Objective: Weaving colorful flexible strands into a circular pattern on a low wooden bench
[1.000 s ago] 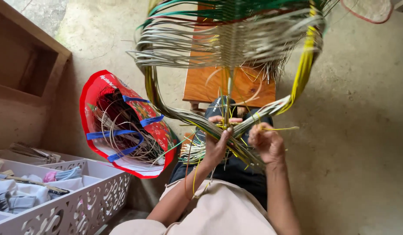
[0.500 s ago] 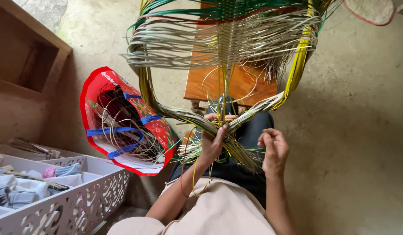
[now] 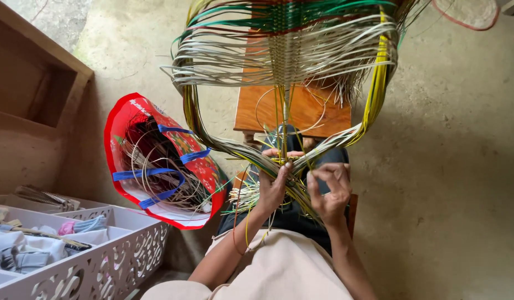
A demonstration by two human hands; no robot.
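A half-woven basket (image 3: 285, 55) of pale, green and yellow flat strips hangs in front of me, its loose strips sweeping down in two bundles that cross over my lap. My left hand (image 3: 272, 186) is closed around the crossing strips (image 3: 240, 153) from the left bundle. My right hand (image 3: 330, 191) sits just to the right, fingers curled and pinching a few thin strips of the right bundle (image 3: 373, 105). Loose yellow and green strip ends (image 3: 243, 197) stick out below my left hand.
A red bag with blue handles (image 3: 162, 161) full of loose strips stands at my left. A white cut-out tray (image 3: 96, 250) with cloth and small items is at the lower left. A wooden stool (image 3: 301, 111) stands ahead, a wooden box (image 3: 29, 100) far left, on a concrete floor (image 3: 451, 166).
My right hand has dropped a little and closed in toward the left hand, its fingers curling onto the strips. The basket has shifted slightly in view.
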